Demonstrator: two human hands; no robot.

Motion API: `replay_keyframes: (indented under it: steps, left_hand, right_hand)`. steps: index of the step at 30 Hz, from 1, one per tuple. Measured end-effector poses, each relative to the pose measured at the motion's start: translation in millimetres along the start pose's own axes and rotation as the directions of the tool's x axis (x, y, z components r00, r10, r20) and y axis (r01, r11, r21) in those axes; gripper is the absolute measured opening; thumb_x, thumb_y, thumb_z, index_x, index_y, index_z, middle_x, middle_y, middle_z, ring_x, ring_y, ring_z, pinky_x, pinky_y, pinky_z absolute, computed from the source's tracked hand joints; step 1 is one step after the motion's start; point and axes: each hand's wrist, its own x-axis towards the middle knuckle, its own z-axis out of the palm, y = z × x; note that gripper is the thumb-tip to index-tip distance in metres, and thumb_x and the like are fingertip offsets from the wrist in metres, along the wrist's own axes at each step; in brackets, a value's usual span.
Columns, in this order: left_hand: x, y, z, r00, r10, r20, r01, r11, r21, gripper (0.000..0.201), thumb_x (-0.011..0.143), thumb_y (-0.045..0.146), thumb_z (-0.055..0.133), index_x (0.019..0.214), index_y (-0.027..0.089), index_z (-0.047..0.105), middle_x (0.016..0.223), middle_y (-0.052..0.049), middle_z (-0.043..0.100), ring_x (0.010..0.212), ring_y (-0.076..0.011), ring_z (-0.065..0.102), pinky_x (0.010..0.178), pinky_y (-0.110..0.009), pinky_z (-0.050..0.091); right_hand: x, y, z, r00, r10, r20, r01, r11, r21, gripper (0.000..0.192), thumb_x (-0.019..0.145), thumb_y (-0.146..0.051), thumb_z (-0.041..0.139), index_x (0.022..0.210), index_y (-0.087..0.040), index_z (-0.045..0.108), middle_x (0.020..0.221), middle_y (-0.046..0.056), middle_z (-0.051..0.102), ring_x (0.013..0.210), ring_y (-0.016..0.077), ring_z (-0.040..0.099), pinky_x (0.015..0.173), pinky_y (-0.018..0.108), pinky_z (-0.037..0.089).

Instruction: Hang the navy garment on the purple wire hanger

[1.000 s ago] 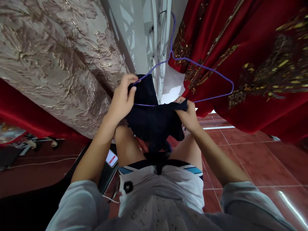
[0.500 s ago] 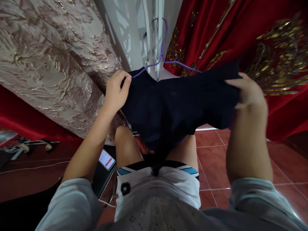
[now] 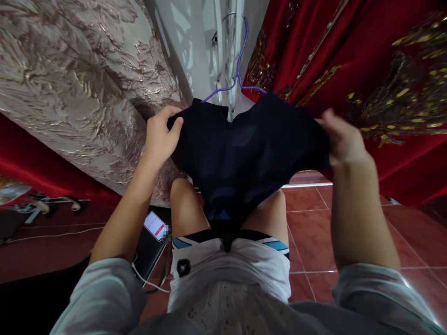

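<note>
A dark navy garment [image 3: 244, 153] hangs spread over a purple wire hanger [image 3: 238, 70], whose hook goes up toward a white frame. My left hand [image 3: 159, 137] pinches the garment's left shoulder where the wire comes out. My right hand [image 3: 344, 139] grips the garment's right edge, pulled out over the hanger's right end, which is hidden under the cloth. The garment's lower part drops between my knees.
A beige and gold embroidered curtain [image 3: 70, 93] hangs at the left, a red and gold curtain [image 3: 366, 70] at the right. A phone [image 3: 156, 225] with a white cable lies on a dark seat by my left leg. Red floor tiles [image 3: 314, 232] lie below.
The garment was bunched at the hanger's left half; my right hand has drawn it rightward across the hanger, so the cloth now covers the whole wire. My left hand stayed on the left shoulder.
</note>
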Motion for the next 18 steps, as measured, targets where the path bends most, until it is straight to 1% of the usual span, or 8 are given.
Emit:
replay_keyframes:
  steps: [4, 9, 11, 13, 15, 16, 17, 18]
  left_hand:
    - [-7.9, 31.1, 3.4, 0.993, 0.071, -0.094, -0.075, 0.996, -0.042, 0.034, 0.102, 0.033, 0.054, 0.136, 0.029, 0.055, 0.141, -0.008, 0.065, 0.133, -0.0254, 0.062, 0.119, -0.047, 0.048]
    - [-16.6, 85.2, -2.9, 0.993, 0.058, -0.098, -0.075, 0.982, -0.173, 0.036, 0.107, 0.037, 0.048, 0.143, 0.032, 0.044, 0.132, -0.009, 0.068, 0.13, -0.0242, 0.065, 0.114, -0.047, 0.052]
    - [-19.7, 101.5, -7.6, 1.0, 0.017, 0.001, -0.016, 0.962, -0.273, 0.033, 0.11, 0.038, 0.043, 0.141, 0.031, 0.047, 0.127, -0.008, 0.07, 0.126, -0.0244, 0.067, 0.109, -0.048, 0.055]
    - [-25.4, 112.8, -12.3, 0.988, -0.025, 0.155, 0.087, 0.911, -0.403, 0.034, 0.111, 0.038, 0.033, 0.136, 0.026, 0.054, 0.119, -0.009, 0.071, 0.117, -0.0249, 0.071, 0.1, -0.048, 0.06]
    - [-36.6, 118.0, -17.3, 0.933, -0.091, 0.347, 0.274, 0.805, -0.526, 0.038, 0.11, 0.037, 0.032, 0.129, 0.02, 0.06, 0.107, -0.011, 0.072, 0.098, -0.0235, 0.076, 0.086, -0.045, 0.064]
    - [-44.2, 118.2, -20.4, 0.883, -0.12, 0.454, 0.385, 0.738, -0.553, 0.036, 0.107, 0.037, 0.037, 0.125, 0.019, 0.062, 0.097, -0.011, 0.071, 0.083, -0.0215, 0.075, 0.077, -0.041, 0.064]
    - [-52.6, 116.9, -24.1, 0.813, -0.136, 0.567, 0.492, 0.68, -0.543, 0.033, 0.103, 0.038, 0.046, 0.122, 0.018, 0.064, 0.087, -0.009, 0.07, 0.069, -0.019, 0.07, 0.066, -0.037, 0.062]
    - [-61.0, 114.2, -28.6, 0.73, -0.14, 0.668, 0.578, 0.648, -0.496, 0.031, 0.098, 0.038, 0.055, 0.119, 0.018, 0.065, 0.079, -0.006, 0.067, 0.059, -0.0165, 0.064, 0.057, -0.033, 0.057]
  right_hand:
    - [-9.8, -20.6, 10.9, 0.993, -0.101, 0.06, 0.097, 0.993, 0.066, 0.015, 0.063, -0.016, 0.071, 0.079, -0.016, 0.072, 0.076, 0.002, 0.07, 0.067, 0.0144, 0.063, 0.055, 0.025, 0.042]
    - [-38.3, -27.6, 30.9, 0.951, -0.298, -0.08, 0.307, 0.943, 0.129, 0.018, 0.061, -0.018, 0.06, 0.078, -0.019, 0.064, 0.071, 0.001, 0.061, 0.064, 0.0152, 0.057, 0.055, 0.028, 0.038]
    - [-58.0, -23.7, 46.8, 0.929, -0.354, 0.111, 0.348, 0.935, 0.075, 0.018, 0.069, -0.02, 0.067, 0.087, -0.022, 0.065, 0.076, -0.001, 0.06, 0.065, 0.0141, 0.054, 0.057, 0.028, 0.042]
    - [-74.3, -16.7, 64.9, 0.807, -0.323, 0.494, 0.388, 0.921, -0.032, 0.021, 0.076, -0.022, 0.075, 0.095, -0.025, 0.068, 0.086, 0.0, 0.064, 0.073, 0.0158, 0.058, 0.066, 0.03, 0.049]
    - [-80.1, -5.7, 79.2, 0.588, -0.209, 0.781, 0.443, 0.892, -0.094, 0.021, 0.083, -0.027, 0.078, 0.102, -0.025, 0.071, 0.098, 0.002, 0.069, 0.087, 0.0197, 0.065, 0.079, 0.034, 0.054]
    - [-78.0, 1.7, 83.2, 0.525, -0.176, 0.833, 0.459, 0.882, -0.103, 0.02, 0.087, -0.031, 0.076, 0.106, -0.025, 0.072, 0.103, 0.004, 0.071, 0.093, 0.0213, 0.067, 0.086, 0.036, 0.055]
    - [-73.0, 10.3, 84.5, 0.519, -0.174, 0.837, 0.473, 0.874, -0.112, 0.02, 0.091, -0.035, 0.073, 0.11, -0.026, 0.072, 0.108, 0.005, 0.072, 0.099, 0.0224, 0.068, 0.091, 0.038, 0.056]
    - [-65.7, 20.0, 83.4, 0.567, -0.198, 0.8, 0.491, 0.86, -0.136, 0.024, 0.094, -0.037, 0.07, 0.116, -0.027, 0.071, 0.114, 0.006, 0.072, 0.106, 0.0235, 0.069, 0.098, 0.041, 0.055]
